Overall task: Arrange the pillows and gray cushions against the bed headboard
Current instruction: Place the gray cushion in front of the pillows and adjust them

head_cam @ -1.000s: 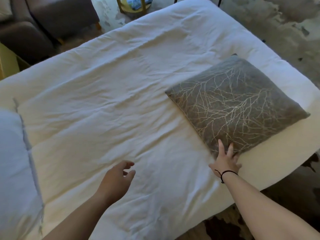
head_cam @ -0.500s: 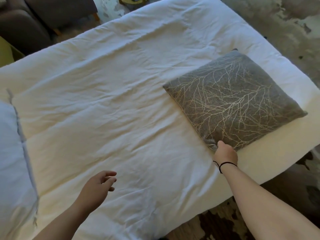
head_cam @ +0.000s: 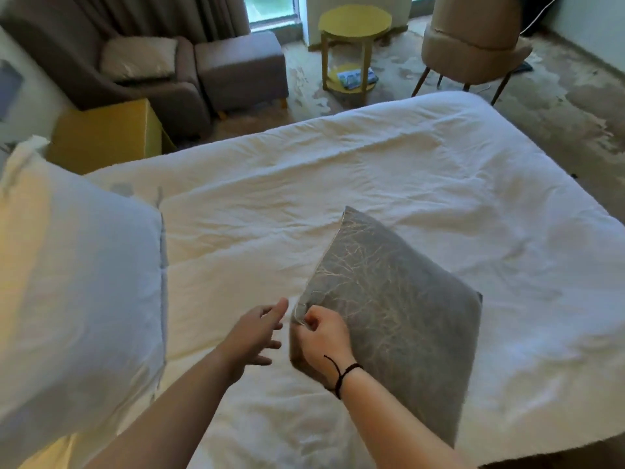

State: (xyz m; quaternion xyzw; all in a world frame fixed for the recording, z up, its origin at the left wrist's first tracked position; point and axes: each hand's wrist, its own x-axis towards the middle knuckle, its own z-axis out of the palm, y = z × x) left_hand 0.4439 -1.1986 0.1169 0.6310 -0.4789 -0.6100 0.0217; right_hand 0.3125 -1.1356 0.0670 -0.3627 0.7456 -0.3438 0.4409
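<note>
Right hand (head_cam: 319,336) is pinching a corner of the gray cushion (head_cam: 389,319) with curled fingers and is lifting it so it is tilting up off the bed (head_cam: 439,184). Left hand (head_cam: 255,333) is reaching in just beside that corner with its fingers loose and spread, holding nothing, and I think it is going to help carry. One white pillow (head_cam: 74,286) is sitting close by on the left side, but I cannot tell if it is leaning on a headboard, because no headboard is showing. So the job is looking like it is only starting: this cushion is not in its place yet. Farther off, past the bed, a brown sofa (head_cam: 135,62), a yellow table (head_cam: 355,45) and a tan chair (head_cam: 473,38) are standing on the floor
</note>
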